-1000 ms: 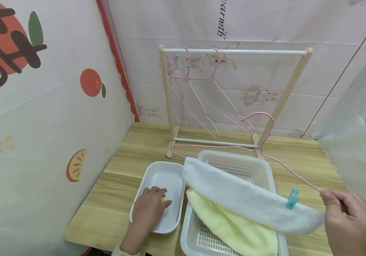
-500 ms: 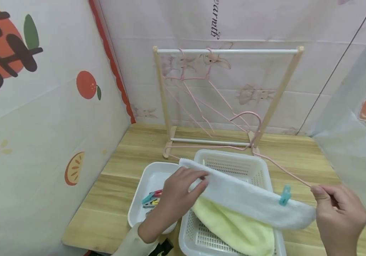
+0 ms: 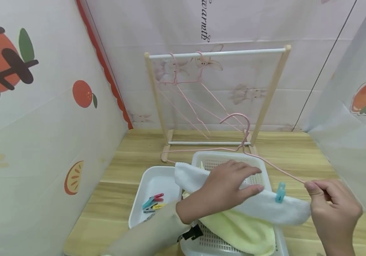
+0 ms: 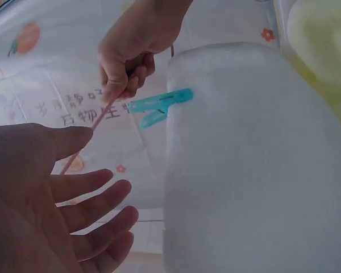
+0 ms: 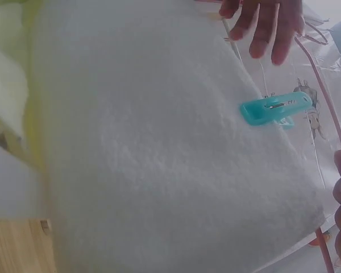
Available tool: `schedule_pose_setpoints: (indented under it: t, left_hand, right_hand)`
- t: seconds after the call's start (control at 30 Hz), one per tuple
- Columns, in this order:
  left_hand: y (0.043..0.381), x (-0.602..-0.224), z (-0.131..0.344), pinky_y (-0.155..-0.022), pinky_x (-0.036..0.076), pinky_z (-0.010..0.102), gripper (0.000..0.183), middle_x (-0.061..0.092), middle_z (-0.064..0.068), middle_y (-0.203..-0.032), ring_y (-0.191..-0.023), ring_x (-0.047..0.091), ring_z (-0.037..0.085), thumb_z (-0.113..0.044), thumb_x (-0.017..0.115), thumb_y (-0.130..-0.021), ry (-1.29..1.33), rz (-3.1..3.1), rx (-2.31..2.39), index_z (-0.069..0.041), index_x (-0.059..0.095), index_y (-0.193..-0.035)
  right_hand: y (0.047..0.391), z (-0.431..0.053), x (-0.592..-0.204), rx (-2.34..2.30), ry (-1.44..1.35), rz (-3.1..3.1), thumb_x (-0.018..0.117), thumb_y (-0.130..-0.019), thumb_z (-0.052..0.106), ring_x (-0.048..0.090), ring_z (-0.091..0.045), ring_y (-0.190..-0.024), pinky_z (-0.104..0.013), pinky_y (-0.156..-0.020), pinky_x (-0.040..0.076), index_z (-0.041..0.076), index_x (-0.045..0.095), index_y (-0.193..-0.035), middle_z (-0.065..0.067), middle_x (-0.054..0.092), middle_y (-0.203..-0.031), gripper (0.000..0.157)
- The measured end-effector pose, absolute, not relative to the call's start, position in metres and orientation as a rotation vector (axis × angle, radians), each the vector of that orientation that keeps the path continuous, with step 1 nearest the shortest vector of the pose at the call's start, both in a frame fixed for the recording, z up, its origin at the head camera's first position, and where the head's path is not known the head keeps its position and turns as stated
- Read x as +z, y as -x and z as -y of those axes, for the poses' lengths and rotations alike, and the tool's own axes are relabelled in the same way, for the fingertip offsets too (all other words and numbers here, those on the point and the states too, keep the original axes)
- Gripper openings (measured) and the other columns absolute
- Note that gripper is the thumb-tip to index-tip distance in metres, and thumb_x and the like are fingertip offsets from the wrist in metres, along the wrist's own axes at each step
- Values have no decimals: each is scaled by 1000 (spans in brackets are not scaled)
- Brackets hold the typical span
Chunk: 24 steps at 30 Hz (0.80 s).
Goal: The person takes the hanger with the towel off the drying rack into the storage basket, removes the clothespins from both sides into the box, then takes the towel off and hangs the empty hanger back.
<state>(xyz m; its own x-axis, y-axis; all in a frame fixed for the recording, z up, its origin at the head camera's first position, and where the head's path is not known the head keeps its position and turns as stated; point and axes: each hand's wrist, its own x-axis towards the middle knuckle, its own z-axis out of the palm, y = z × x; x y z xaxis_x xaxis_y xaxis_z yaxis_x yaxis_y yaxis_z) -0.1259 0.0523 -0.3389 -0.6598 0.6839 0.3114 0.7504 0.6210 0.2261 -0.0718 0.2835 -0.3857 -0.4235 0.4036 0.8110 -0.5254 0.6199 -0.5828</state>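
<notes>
A white towel [image 3: 263,209] lies along the lower bar of a pink clothes hanger [image 3: 277,165]. A teal clothespin [image 3: 280,192] clips the towel's upper edge near its right end, also plain in the right wrist view [image 5: 275,107]. My right hand [image 3: 336,208] grips the hanger's right corner. Over the towel's middle is my left hand [image 3: 229,185], its fingers spread and reaching toward the right. In the left wrist view, that hand [image 4: 57,199] has nothing between thumb and fingers. The towel hides the hanger's lower bar.
A white perforated basket [image 3: 195,156] holds a yellow towel [image 3: 247,227] under the white one. To its left, a white tray [image 3: 155,181] contains several clothespins [image 3: 154,202]. Behind stands a rack [image 3: 216,53] with two pink hangers [image 3: 187,101] on its bar.
My left hand has left the tray and crossed rightward over the white towel, uncovering the clothespins. My right hand still grips the hanger. The head view has shifted slightly.
</notes>
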Motion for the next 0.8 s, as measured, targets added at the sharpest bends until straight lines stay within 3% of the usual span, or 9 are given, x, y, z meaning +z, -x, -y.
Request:
schedule_pose_setpoints:
  t: [0.13,0.3,0.53,0.8]
  left_hand:
    - [130,-335,-73,-95,51,27,52,59,-15,-140,-129,54,6,-60,45,-101,1229,2765,-414,-32,53,-145]
    - [131,-338,-89,-85,51,24,56,58,-19,-140,-123,57,2,-63,48,-99,1278,2841,-407,-34,49,-148]
    - [132,-345,-98,-57,39,13,40,67,-27,-119,-94,59,-9,-57,54,-99,1349,2790,-388,-38,62,-133]
    - [131,-349,-103,-57,38,14,44,66,-26,-123,-98,61,-9,-60,53,-98,1328,2776,-416,-39,59,-137]
  right_hand:
    - [72,-282,-382,1028,-129,1714,77,-84,0,46,11,-72,-7,-71,36,-19,64,-67,31,59,-83,28]
    - [70,-280,-383,1022,-126,1740,78,-85,3,43,10,-71,-7,-70,35,-17,65,-67,30,56,-80,29]
    - [68,-279,-385,1032,-122,1730,78,-85,3,44,10,-71,-6,-70,36,-17,65,-68,29,58,-81,30]
    - [72,-279,-388,1031,-152,1732,78,-86,3,44,9,-70,-6,-69,36,-16,65,-68,26,58,-78,29]
